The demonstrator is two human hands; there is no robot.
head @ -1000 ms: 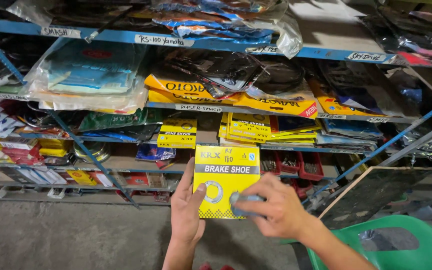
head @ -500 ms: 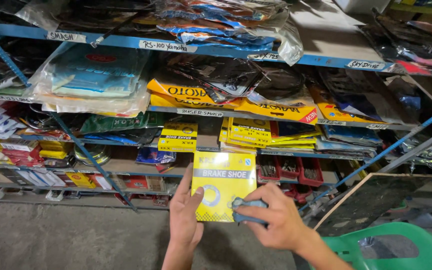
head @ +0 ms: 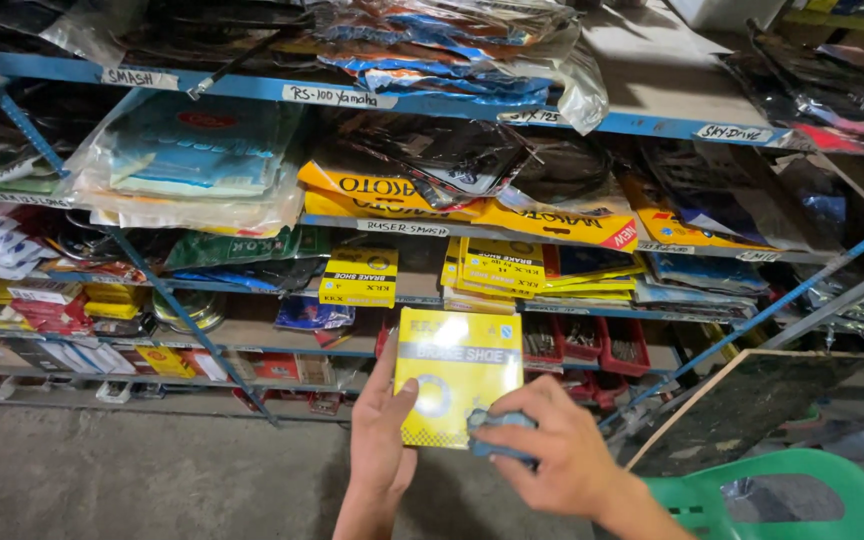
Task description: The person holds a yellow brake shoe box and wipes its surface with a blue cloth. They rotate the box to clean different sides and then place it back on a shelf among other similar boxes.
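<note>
Blue metal shelving (head: 652, 128) fills the view, with paper label strips (head: 338, 97) stuck along its front edges. Top shelf: glossy plastic-wrapped packets (head: 432, 40) in a loose heap. Below on the left, a stack of pale blue bagged sheets (head: 192, 160). In the middle, long orange-yellow packs (head: 512, 215) lie flat, and under them a pile of yellow cartons (head: 507, 268). Small red bins (head: 592, 342) sit lower right, a green plastic chair (head: 802, 500) at the bottom corner, bare concrete floor (head: 132, 470) beneath.

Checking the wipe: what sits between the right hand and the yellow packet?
A small blue-grey cloth, pinched by the right hand against the yellow packet, head view.
</note>
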